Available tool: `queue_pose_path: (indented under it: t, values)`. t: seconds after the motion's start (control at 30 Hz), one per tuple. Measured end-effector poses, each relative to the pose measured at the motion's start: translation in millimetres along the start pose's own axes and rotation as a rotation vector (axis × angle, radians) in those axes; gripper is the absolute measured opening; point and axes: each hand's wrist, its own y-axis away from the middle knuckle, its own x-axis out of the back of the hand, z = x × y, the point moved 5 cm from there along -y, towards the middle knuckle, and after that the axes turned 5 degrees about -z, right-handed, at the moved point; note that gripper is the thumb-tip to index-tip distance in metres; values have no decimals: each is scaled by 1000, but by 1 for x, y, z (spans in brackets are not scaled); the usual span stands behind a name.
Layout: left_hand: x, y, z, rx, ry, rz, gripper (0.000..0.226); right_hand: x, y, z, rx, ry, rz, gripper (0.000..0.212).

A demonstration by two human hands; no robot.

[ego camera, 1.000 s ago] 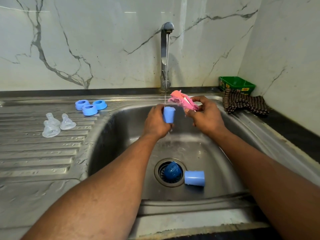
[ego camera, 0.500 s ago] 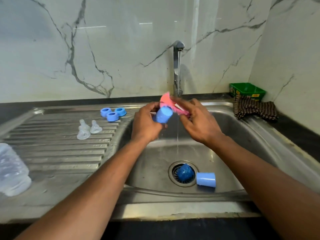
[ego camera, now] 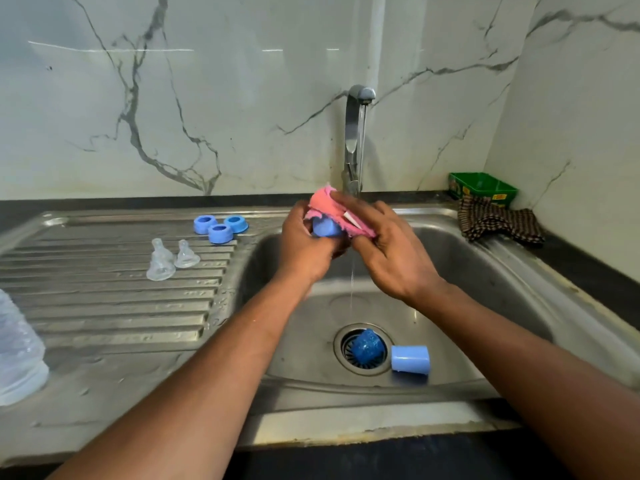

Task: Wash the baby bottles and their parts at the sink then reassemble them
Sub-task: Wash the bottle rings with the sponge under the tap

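Together, left hand (ego camera: pixel 304 245) around smooth blue plastic cap (ego camera: pixel 325 227), right hand (ego camera: pixel 391 252) fingers pinching crumpled pink cloth (ego camera: pixel 334 206).

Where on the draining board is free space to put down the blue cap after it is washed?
The ribbed draining board is bare in front of the clear teats, between them and the plastic bottle at the left edge. Its far right corner is crowded: three blue rings sit there, the teats just before them. The sink bottom holds two caps near the drain.
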Motion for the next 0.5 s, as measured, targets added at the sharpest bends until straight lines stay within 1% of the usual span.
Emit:
queue_pose_path:
  t: [0.1, 0.13, 0.27, 0.3, 0.37, 0.43, 0.5]
  values:
    - [-4, 2, -5, 38, 26, -8, 49, -1, -3, 13, -77, 5, 16, 60]
    - [-4, 2, -6, 39, 20, -14, 50, -1, -2, 14, -68, 9, 4, 62]
    - [-5, -1, -3, -9, -74, -39, 59, 4, 5, 4, 65, 4, -57, 62]
    - [-5, -1, -1, -34, -95, -36, 59, 6, 4, 4, 59, 41, -49, 62]
    - [-3, -2, 0, -71, -112, -9, 56, 11, 1, 11, -17, 119, 13, 62]
    - [-1, -3, 3, -97, -107, -1, 52, 16, -1, 17, -91, 102, 60, 61]
    - [-1, -4, 2, -92, -75, -18, 53, 14, 2, 8, -23, 30, 20, 61]
